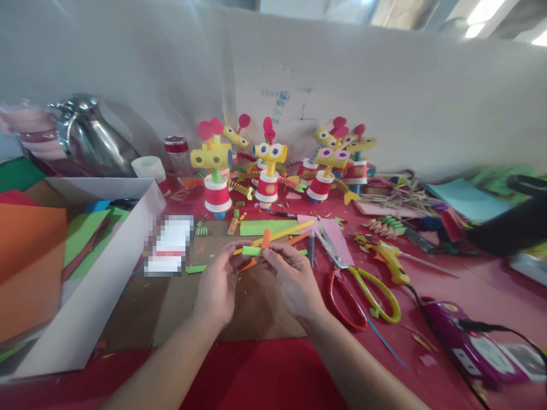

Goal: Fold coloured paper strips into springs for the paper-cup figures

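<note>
My left hand [217, 282] and my right hand [293, 279] meet over a brown cardboard sheet [179, 307] at the table's middle. Both pinch crossed paper strips: a green strip [251, 250] and an orange strip [266, 238], folded over each other between the fingertips. Loose yellow, orange and green strips lie just beyond the fingers. Fingers of both hands are closed on the strips.
Several paper-cup figures [268, 171] with googly eyes stand at the back. Red-handled scissors [342, 296] and yellow-handled scissors [376, 290] lie to the right, near a yellow glue gun [391, 259]. A white box [102, 267] of coloured paper sits left, a steel kettle [92, 136] behind it.
</note>
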`<act>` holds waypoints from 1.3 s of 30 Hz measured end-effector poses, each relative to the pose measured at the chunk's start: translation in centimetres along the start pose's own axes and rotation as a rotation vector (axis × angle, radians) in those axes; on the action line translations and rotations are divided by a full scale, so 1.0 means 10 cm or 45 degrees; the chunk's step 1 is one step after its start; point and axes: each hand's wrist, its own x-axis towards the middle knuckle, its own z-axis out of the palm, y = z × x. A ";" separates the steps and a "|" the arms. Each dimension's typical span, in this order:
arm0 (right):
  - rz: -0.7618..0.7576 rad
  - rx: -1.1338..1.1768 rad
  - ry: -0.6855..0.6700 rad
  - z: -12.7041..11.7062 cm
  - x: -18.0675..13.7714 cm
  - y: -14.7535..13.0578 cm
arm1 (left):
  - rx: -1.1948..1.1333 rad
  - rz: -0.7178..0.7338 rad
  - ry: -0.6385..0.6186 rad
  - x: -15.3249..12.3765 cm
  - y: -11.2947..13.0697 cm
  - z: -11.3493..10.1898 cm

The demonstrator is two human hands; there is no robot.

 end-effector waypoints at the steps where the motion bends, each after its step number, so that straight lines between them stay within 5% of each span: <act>1: 0.001 0.008 -0.005 0.00 0.00 -0.01 | 0.023 -0.002 -0.022 0.01 0.00 0.00; 23: -0.087 -0.150 -0.025 0.02 -0.04 -0.01 | 0.301 -0.045 -0.115 0.04 0.11 -0.03; 39: -0.171 -0.313 -0.121 -0.03 -0.05 0.01 | 0.232 -0.042 -0.119 0.07 0.12 -0.05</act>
